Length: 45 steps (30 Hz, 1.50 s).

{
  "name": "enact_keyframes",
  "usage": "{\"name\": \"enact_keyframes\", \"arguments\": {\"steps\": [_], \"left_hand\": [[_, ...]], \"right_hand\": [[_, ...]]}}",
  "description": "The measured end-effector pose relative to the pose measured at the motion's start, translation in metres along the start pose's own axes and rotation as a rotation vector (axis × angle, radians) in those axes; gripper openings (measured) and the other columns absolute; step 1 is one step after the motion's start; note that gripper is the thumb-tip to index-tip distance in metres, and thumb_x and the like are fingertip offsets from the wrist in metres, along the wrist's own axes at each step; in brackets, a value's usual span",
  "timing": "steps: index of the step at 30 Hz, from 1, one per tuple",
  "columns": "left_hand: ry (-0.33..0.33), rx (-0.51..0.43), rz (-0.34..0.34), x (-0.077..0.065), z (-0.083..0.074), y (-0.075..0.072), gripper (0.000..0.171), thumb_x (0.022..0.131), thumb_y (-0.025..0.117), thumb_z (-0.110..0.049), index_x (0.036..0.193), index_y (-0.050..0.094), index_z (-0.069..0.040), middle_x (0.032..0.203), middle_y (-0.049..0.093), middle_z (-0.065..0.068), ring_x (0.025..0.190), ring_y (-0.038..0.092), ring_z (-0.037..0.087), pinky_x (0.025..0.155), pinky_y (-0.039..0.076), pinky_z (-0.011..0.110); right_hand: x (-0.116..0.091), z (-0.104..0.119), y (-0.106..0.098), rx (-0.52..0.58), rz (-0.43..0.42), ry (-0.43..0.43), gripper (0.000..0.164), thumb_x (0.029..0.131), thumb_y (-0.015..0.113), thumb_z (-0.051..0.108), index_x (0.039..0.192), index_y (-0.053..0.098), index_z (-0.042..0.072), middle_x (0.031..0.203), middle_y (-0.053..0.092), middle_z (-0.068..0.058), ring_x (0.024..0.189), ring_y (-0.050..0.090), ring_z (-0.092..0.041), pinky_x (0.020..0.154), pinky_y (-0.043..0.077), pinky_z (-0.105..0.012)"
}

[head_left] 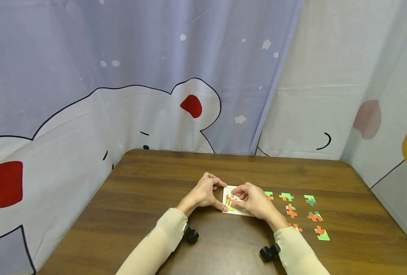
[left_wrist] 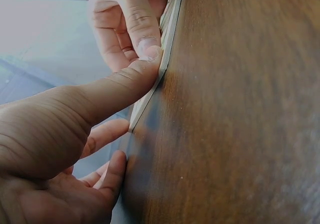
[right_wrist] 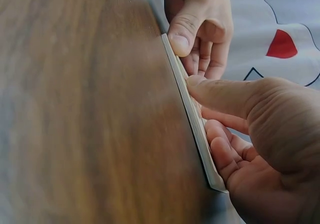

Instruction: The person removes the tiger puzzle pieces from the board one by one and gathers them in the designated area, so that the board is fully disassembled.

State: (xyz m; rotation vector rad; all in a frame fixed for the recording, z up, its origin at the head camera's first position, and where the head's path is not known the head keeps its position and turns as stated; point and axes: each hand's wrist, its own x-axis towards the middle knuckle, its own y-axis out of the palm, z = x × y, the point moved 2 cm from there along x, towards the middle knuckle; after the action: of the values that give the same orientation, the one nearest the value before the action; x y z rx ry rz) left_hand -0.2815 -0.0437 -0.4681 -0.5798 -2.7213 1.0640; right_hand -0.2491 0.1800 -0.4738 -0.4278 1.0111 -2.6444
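Observation:
A white puzzle tray point(head_left: 243, 212) lies flat on the table, with joined orange-and-green puzzle pieces point(head_left: 229, 199) at its left end. My left hand point(head_left: 205, 193) spans that end, the thumb at the near edge and a fingertip at the far left corner. Over the middle of the tray, my right hand point(head_left: 253, 199) has thumb and fingertips at opposite sides of an orange piece, which they partly hide. In the right wrist view the right thumb point(right_wrist: 225, 95) presses down inside the tray's rim point(right_wrist: 197, 134). The left thumb point(left_wrist: 120, 91) touches the rim in the left wrist view.
Several loose puzzle pieces lie right of the tray, among them a green-and-orange one point(head_left: 286, 196), a teal-and-green one point(head_left: 310, 199) and a corner piece point(head_left: 321, 233). My right forearm partly covers another piece point(head_left: 296, 227). A patterned curtain point(head_left: 155, 46) hangs behind the brown table point(head_left: 189, 164).

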Motion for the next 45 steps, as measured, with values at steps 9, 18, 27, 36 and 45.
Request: {"name": "enact_keyframes", "arguments": {"steps": [9,18,27,36,45], "left_hand": [[0.005,0.025,0.0,-0.0006,0.0009,0.0002,0.082,0.059,0.115,-0.026,0.133,0.079,-0.016,0.138,0.054,0.011,0.122,0.066,0.031,0.111,0.054,0.043],[0.001,0.021,0.003,-0.0026,-0.0009,-0.0001,0.082,0.059,0.115,-0.025,0.133,0.079,-0.015,0.138,0.053,0.011,0.123,0.066,0.031,0.111,0.054,0.044],[0.0,0.033,0.005,-0.0019,-0.0022,0.0002,0.082,0.06,0.115,-0.026,0.132,0.08,-0.014,0.138,0.054,0.012,0.121,0.065,0.029,0.11,0.054,0.041],[0.009,0.028,-0.003,-0.0015,-0.0033,-0.0005,0.081,0.059,0.115,-0.025,0.132,0.08,-0.012,0.137,0.054,0.012,0.12,0.065,0.03,0.111,0.054,0.043],[0.021,0.032,-0.002,-0.0021,-0.0037,-0.0013,0.081,0.059,0.115,-0.025,0.131,0.08,-0.012,0.136,0.055,0.011,0.12,0.064,0.03,0.111,0.053,0.044]], "right_hand": [[-0.0008,0.0033,0.0031,-0.005,-0.015,0.028,0.025,0.088,0.096,0.013,0.108,0.081,0.009,0.097,0.067,-0.002,0.087,0.062,-0.015,0.077,0.052,-0.025],[-0.0016,0.0043,0.0044,0.037,-0.017,0.023,0.03,0.086,0.097,0.011,0.11,0.079,0.009,0.099,0.069,-0.002,0.087,0.062,-0.014,0.077,0.052,-0.025],[-0.002,0.0005,0.0024,0.123,-0.003,0.008,0.031,0.086,0.096,0.007,0.113,0.079,0.005,0.097,0.074,-0.004,0.083,0.064,-0.014,0.073,0.053,-0.023],[-0.0001,-0.0034,0.002,0.165,-0.02,0.016,0.023,0.091,0.085,-0.005,0.11,0.083,0.008,0.094,0.076,-0.003,0.082,0.066,-0.014,0.072,0.055,-0.022],[0.0007,-0.0026,0.0023,0.143,-0.05,0.034,0.021,0.091,0.085,-0.004,0.108,0.084,0.01,0.088,0.075,0.002,0.08,0.067,-0.013,0.07,0.055,-0.022]]}}
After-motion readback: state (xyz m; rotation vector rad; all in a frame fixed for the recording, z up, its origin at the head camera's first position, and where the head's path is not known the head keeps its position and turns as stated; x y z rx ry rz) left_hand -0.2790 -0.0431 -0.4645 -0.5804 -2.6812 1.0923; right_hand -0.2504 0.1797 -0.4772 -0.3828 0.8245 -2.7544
